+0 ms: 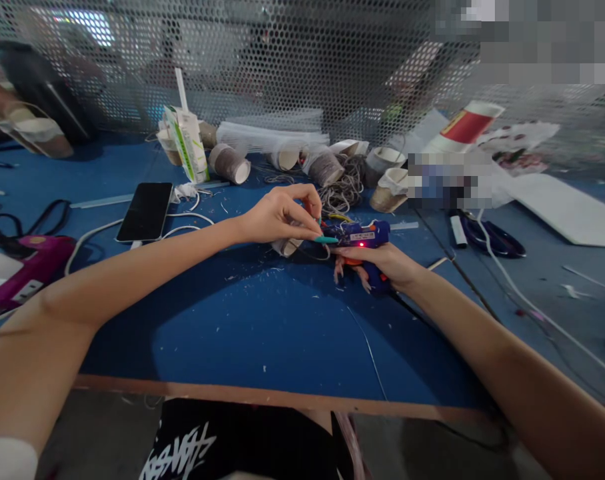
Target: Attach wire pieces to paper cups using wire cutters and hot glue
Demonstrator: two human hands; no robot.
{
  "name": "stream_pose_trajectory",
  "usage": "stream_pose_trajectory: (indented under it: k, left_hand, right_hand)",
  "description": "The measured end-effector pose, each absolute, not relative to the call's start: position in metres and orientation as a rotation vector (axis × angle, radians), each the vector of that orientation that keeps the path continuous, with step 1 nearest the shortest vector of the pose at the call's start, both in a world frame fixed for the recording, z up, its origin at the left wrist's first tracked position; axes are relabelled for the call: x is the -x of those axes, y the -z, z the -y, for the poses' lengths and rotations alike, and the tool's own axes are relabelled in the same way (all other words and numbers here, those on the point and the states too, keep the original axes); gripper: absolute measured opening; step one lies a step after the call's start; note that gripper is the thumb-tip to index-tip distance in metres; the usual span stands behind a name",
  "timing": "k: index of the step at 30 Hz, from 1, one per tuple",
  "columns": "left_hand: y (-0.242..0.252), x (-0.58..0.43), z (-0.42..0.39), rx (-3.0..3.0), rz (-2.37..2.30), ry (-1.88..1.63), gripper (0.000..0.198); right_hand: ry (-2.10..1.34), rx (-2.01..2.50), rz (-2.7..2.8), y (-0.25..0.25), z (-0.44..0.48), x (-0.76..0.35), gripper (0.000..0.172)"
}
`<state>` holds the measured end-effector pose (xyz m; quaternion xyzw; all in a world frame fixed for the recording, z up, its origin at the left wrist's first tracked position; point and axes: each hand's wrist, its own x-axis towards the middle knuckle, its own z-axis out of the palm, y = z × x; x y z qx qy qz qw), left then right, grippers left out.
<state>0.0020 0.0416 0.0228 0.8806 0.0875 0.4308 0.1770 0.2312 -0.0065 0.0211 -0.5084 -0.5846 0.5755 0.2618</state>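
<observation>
My right hand (390, 263) is wrapped around a dark blue hot glue gun (370, 235), which lies on its side with a red light lit. Its front end points left, toward my left hand (290, 215). The left thumb and fingers are pinched close to that end, with bright teal tips showing there, and what they pinch is too small to make out. Beneath the left hand a small cup (286, 247) lies on the blue table, partly hidden. A thin grey cord (315, 256) curves between the cup and the glue gun.
Several cord-wrapped paper cups (230, 163) and a tangle of grey cord (346, 183) lie behind my hands. A drink carton (190, 147), a phone (145, 212) and a magenta glue gun (30, 263) are leftward. Dark-handled scissors (497, 239) and a white cable (512, 287) lie rightward. Perforated metal screen (282, 60) behind.
</observation>
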Motion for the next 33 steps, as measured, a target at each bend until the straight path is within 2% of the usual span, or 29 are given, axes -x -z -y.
stream_pose_trajectory:
  k: [9,15,28,33]
  left_hand:
    - [-0.022,-0.002,-0.042,-2.499,-0.23,-1.262,0.015]
    - [-0.021,-0.002,-0.042,-2.495,-0.272,-1.25,0.016]
    - [-0.022,-0.002,-0.042,-2.486,-0.294,-1.225,0.015]
    - [-0.021,-0.002,-0.042,-2.472,-0.253,-1.24,0.014]
  right_hand:
    - [-1.55,1.362,1.632,-0.026,0.012,-0.227,0.033]
    - [-1.577,1.37,1.63,-0.019,0.008,-0.232,0.04]
    - [-1.587,1.374,1.577,-0.029,0.015,-0.23,0.03]
    - [-1.622,1.39,1.602,-0.032,0.017,-0.243,0.031]
